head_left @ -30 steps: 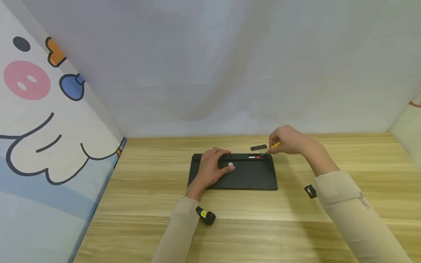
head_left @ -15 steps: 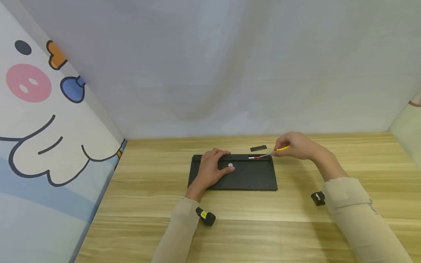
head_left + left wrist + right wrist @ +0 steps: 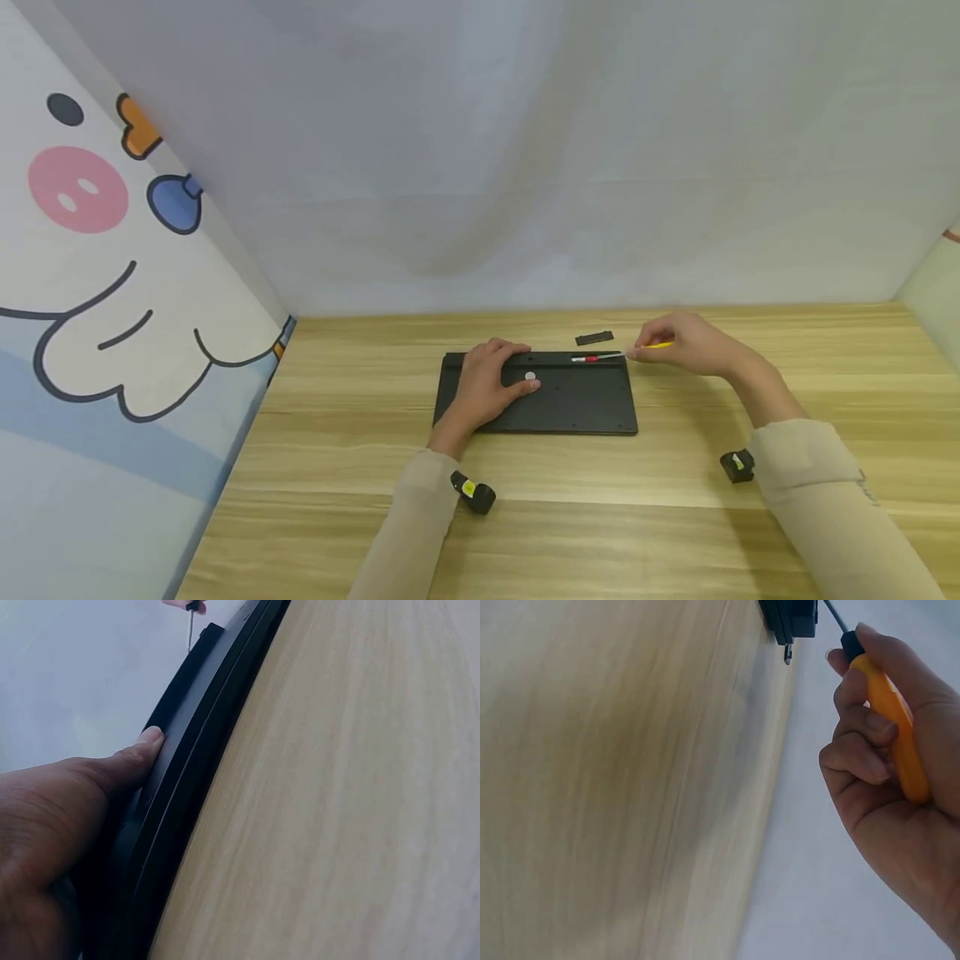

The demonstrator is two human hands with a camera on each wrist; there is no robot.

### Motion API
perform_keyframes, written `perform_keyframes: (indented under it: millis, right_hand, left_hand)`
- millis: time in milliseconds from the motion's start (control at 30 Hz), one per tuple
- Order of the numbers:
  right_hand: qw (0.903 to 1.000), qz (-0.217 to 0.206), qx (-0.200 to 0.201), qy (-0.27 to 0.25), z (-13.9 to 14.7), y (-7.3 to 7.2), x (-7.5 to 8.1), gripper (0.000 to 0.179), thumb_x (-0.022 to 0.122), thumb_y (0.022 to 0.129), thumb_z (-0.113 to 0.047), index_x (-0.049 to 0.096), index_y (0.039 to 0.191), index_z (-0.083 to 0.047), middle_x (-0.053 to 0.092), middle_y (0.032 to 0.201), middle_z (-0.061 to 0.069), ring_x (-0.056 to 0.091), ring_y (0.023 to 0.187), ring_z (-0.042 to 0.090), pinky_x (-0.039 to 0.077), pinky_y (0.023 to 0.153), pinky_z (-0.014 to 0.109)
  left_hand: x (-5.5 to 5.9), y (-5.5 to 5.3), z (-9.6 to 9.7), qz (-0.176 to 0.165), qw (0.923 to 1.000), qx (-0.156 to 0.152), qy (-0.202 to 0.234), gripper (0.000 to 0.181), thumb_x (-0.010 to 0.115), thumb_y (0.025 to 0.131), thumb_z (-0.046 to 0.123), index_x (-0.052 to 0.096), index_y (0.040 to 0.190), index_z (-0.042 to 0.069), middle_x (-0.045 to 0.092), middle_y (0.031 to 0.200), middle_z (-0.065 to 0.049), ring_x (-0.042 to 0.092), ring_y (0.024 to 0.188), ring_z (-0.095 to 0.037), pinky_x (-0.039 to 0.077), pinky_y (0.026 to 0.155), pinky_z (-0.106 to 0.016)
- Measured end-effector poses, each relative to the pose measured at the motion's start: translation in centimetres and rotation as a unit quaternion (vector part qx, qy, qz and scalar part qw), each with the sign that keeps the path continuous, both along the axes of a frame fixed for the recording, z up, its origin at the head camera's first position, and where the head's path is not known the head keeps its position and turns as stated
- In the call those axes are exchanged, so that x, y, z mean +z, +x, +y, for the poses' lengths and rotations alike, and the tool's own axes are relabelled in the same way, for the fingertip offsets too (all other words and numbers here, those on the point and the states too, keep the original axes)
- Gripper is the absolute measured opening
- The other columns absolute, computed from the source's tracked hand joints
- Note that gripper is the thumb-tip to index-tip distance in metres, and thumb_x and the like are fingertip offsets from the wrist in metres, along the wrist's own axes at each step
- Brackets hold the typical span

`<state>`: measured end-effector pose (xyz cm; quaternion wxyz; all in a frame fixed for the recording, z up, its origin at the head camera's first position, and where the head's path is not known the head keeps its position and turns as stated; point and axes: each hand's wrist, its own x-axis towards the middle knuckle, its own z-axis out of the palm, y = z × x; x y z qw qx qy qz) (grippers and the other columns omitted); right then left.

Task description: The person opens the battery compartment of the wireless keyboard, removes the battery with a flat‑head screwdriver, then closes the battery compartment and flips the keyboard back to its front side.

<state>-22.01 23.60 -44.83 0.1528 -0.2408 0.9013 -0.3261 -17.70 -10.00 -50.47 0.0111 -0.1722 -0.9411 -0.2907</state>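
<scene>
A black keyboard (image 3: 570, 408) lies underside up on the wooden table, its small battery slot along the far edge uncovered. In that slot sits a red-and-white battery (image 3: 584, 359). My left hand (image 3: 483, 387) holds the keyboard's left part, with the thumb (image 3: 139, 759) on the underside near a white dot and the fingers at the far edge. My right hand (image 3: 693, 346) grips the yellow-orange handle of a screwdriver (image 3: 892, 724), fingers curled round it. The screwdriver's thin shaft points left into the slot, at the battery's right end; whether the tip touches is too small to tell.
A small black battery cover (image 3: 594, 337) lies just behind the keyboard. A pale curtain (image 3: 570, 208) rises behind the table's far edge, and a cartoon-printed panel (image 3: 112, 333) stands at the left. Wrist camera mounts (image 3: 474, 493) hang beside both cuffs.
My right hand has shifted right and slightly toward me with the screwdriver, whose shaft now lies flatter. The battery stays in the slot. My left hand keeps its place on the keyboard.
</scene>
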Motion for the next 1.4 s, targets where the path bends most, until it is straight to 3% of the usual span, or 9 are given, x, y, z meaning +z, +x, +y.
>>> perform_keyframes:
  millis: [133,333,667,833,1100,1267,1400]
  right_hand:
    - [0.9992,0.033,0.014,0.019,-0.3,0.1,0.6,0.011,0.073,0.096,-0.026,0.076,0.088,-0.019,0.073,0.092,-0.007,0.064,0.094,0.015,0.052,0.086,0.037]
    - [0.9945,0.081,0.036,0.056,-1.3,0.3,1.9,0.008,0.074,0.094,-0.023,0.075,0.087,-0.018,0.073,0.09,-0.008,0.07,0.104,0.027,0.056,0.094,0.051]
    - [0.9911,0.095,0.054,0.076,-2.4,0.5,3.3,0.006,0.075,0.094,-0.02,0.075,0.089,-0.017,0.077,0.092,-0.003,0.072,0.104,0.032,0.058,0.093,0.053]
    - [0.994,0.084,0.042,0.056,-1.7,0.2,2.4,0.012,0.075,0.094,-0.023,0.075,0.085,-0.016,0.074,0.09,-0.006,0.071,0.1,0.026,0.057,0.091,0.049]
    - [0.9992,0.031,0.023,0.013,-0.5,-0.3,1.0,0.016,0.071,0.097,-0.025,0.076,0.087,-0.015,0.073,0.089,0.0,0.058,0.082,0.013,0.048,0.073,0.031]
    - [0.9993,0.024,0.027,0.011,-0.4,-0.5,0.6,0.024,0.066,0.101,-0.029,0.076,0.084,-0.015,0.069,0.082,0.003,0.048,0.07,0.01,0.041,0.066,0.028]
    - [0.9995,0.022,0.019,0.012,-0.2,-0.7,-0.1,0.026,0.065,0.101,-0.031,0.076,0.083,-0.015,0.069,0.082,0.004,0.05,0.07,0.011,0.042,0.066,0.028]
  left_hand:
    - [0.0,-0.1,0.0,0.0,1.0,-0.002,0.005,0.057,0.077,0.09,0.04,0.061,0.141,0.02,0.063,0.132,-0.007,0.055,0.13,-0.032,0.034,0.12,-0.056]
    - [-0.2,-0.3,0.0,0.005,1.0,-0.001,0.003,0.056,0.078,0.09,0.039,0.061,0.141,0.02,0.063,0.132,-0.007,0.055,0.131,-0.031,0.034,0.12,-0.056]
    - [-0.5,-0.3,0.0,0.007,1.0,-0.002,0.004,0.057,0.077,0.09,0.04,0.061,0.141,0.02,0.063,0.132,-0.007,0.056,0.129,-0.031,0.035,0.119,-0.055]
    - [-0.5,-0.4,0.0,0.011,0.9999,-0.003,0.005,0.057,0.077,0.091,0.041,0.061,0.141,0.02,0.063,0.132,-0.007,0.056,0.129,-0.031,0.035,0.119,-0.055]
    - [-0.5,-0.4,-0.1,0.007,1.0,-0.001,0.003,0.057,0.076,0.091,0.042,0.061,0.141,0.021,0.062,0.132,-0.006,0.055,0.13,-0.031,0.035,0.119,-0.055]
    - [-0.5,-0.4,-0.2,0.005,1.0,-0.001,0.005,0.057,0.077,0.091,0.041,0.06,0.142,0.02,0.062,0.132,-0.007,0.055,0.13,-0.032,0.034,0.12,-0.056]
    - [-0.5,-0.3,-0.2,0.005,1.0,-0.001,0.006,0.057,0.077,0.091,0.04,0.06,0.141,0.02,0.062,0.132,-0.007,0.055,0.13,-0.032,0.034,0.12,-0.056]
